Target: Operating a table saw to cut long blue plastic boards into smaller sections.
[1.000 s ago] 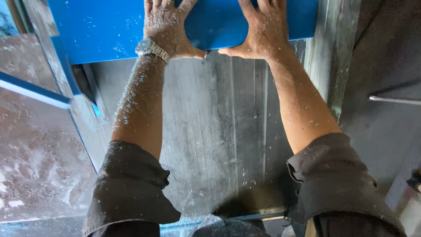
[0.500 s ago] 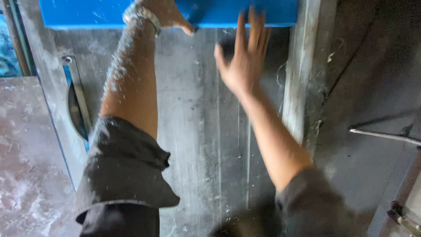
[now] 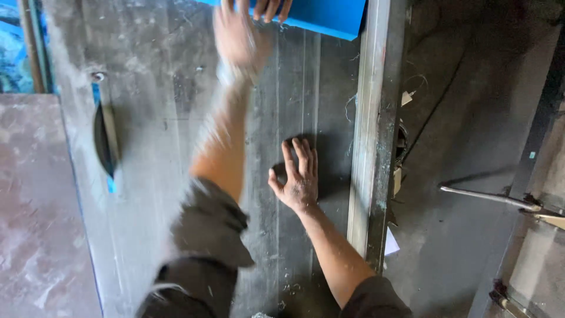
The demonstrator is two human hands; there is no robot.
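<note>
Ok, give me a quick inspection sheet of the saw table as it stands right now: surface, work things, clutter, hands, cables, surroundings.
Surface: grey metal saw table, dusty and scratched, with a saw blade slot at its left.
Job's things: blue panel lies at the far edge of the table, against the metal fence rail.
Clutter: paper scraps and dust on the dark ledge right of the rail.
Hands: left hand raised near the blue panel, motion-blurred, touch unclear; right hand open, fingers spread, at the table, holding nothing.
Cables: nothing seen.
Surroundings: marbled slab at left; metal rod at right.
</note>
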